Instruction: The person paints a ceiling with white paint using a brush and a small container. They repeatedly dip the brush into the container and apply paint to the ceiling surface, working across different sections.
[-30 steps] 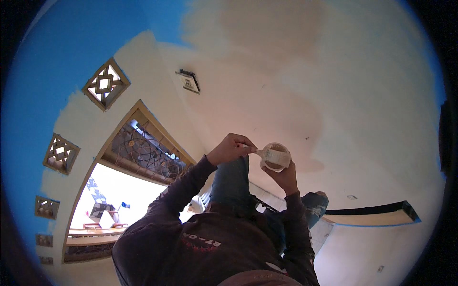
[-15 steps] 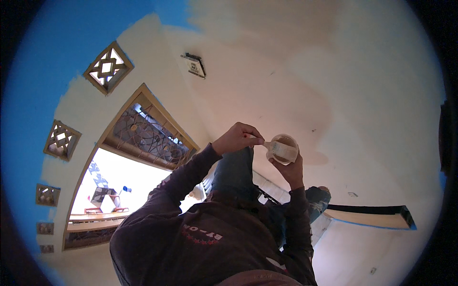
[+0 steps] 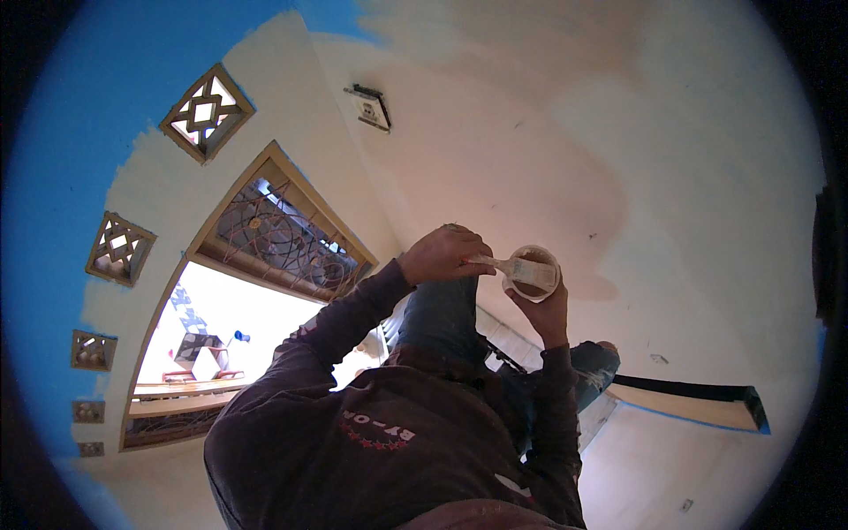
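My left hand (image 3: pixel 446 254) is closed on the pale handle of a flat paintbrush (image 3: pixel 530 272), just left of a round white cup. The brush head lies across the opening of the cup (image 3: pixel 548 256), where brownish contents show; whether it touches the rim I cannot tell. My right hand (image 3: pixel 543 314) is wrapped round the cup from below, its thumb on the left side. Both hands are in front of my blue jeans (image 3: pixel 437 322), above my dark sweatshirt.
Painted surfaces in blue, off-white and beige (image 3: pixel 53 221) surround me. At left are a wooden-framed bright opening with a grille (image 3: pixel 265 230) and diamond lattice vents (image 3: pixel 203 112). A small fixture (image 3: pixel 369 108) sits near a corner; a dark-edged ledge (image 3: pixel 698 406) is at lower right.
My hands, the brush and the cup have shifted up and slightly right in the picture. The background has also moved upward and a little right. Both grips are kept.
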The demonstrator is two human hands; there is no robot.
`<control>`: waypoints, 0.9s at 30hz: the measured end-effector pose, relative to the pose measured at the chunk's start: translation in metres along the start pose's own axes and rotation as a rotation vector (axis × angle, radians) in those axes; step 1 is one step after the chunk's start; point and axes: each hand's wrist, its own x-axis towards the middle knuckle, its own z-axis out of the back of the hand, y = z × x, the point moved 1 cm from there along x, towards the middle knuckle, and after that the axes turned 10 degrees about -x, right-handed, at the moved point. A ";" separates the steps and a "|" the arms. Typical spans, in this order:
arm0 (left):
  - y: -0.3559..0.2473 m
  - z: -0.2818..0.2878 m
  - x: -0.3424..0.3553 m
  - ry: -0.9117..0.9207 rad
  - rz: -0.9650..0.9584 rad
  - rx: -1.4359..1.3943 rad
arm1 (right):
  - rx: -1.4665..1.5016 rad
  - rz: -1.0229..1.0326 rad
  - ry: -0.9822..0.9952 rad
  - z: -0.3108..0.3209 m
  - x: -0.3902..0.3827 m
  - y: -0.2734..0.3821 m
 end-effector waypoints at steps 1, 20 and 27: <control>0.000 -0.001 -0.001 -0.018 -0.040 0.030 | 0.006 -0.010 0.001 0.000 0.000 -0.002; -0.009 -0.010 -0.016 -0.132 0.249 -0.139 | 0.021 -0.002 -0.023 -0.007 0.006 -0.007; 0.005 -0.017 -0.015 -0.319 0.347 -0.285 | 0.038 -0.001 -0.037 -0.003 0.007 0.009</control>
